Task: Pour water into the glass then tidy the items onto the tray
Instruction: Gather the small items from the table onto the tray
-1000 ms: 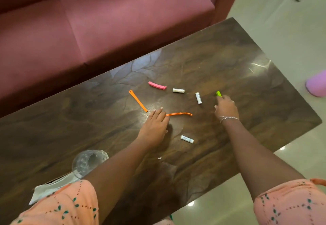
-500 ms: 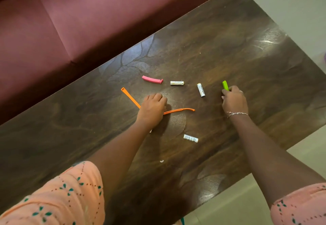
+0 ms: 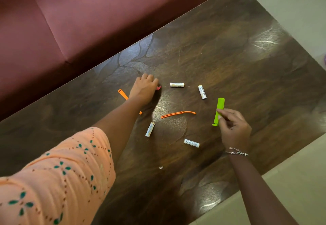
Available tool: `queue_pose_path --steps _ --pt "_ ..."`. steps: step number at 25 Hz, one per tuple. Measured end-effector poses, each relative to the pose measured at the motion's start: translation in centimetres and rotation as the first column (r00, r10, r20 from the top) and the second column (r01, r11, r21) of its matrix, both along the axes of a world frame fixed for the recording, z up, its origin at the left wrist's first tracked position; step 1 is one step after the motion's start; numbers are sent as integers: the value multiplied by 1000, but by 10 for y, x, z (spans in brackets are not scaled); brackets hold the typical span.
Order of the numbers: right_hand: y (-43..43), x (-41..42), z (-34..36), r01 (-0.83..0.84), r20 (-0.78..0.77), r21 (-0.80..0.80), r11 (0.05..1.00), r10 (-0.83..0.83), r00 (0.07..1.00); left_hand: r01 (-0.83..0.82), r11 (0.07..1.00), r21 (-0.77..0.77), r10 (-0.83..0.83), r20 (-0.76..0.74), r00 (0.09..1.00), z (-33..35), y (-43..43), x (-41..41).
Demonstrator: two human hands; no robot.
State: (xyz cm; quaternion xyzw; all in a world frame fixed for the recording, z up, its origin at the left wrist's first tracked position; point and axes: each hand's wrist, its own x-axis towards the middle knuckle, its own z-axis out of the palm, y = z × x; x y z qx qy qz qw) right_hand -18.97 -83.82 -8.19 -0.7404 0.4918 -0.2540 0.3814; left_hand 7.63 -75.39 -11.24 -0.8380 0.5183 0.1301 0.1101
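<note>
Four AA batteries lie scattered on the dark wooden table [image 3: 229, 48]: one [image 3: 177, 84] just beside the left hand [image 3: 144, 90], a second [image 3: 202, 92] near the far end of the green clip [image 3: 219, 108], a third [image 3: 150, 129] close to the left forearm, and a fourth [image 3: 191, 143] near the right wrist.

Left hand: it reaches to the far side of the group with its fingers curled down over the pink clip [image 3: 158, 88]. Only a small red-pink end shows at the thumb side.

Right hand [image 3: 234, 129]: it pinches the green clip between thumb and fingertips at about mid-length. The clip's far end points away from the person, and its near end sits at the tabletop.

An orange strip [image 3: 122, 94] runs under the left wrist, both ends showing. A curved orange clip arm [image 3: 178, 114] lies apart from it, between the two hands.

A tiny white scrap [image 3: 160, 167] sits near the table's front. A silver bracelet [image 3: 236, 152] circles the right wrist, and a peach patterned sleeve [image 3: 61, 172] covers the left upper arm. A maroon sofa [image 3: 88, 13] stands behind the table, and a pale floor [image 3: 299, 4] lies to the right.
</note>
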Motion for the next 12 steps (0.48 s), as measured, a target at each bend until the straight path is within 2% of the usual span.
queue_pose_path --steps 2,4,7,10,12 --pt "9 1 1 39 49 66 997 -42 998 -19 999 -31 19 -10 1000 -1 6 -8" --pt "16 4 4 49 63 104 993 -55 996 -113 984 -135 106 -60 993 3 12 -17" --pt "26 14 16 61 77 230 971 -81 994 -261 921 -290 217 -175 960 22 34 -30" --pt "43 31 37 8 156 398 917 -76 985 -347 856 -383 239 -302 923 50 70 -40" --pt "58 40 50 -46 176 442 896 -37 984 -416 802 -429 226 -427 876 68 95 -48"
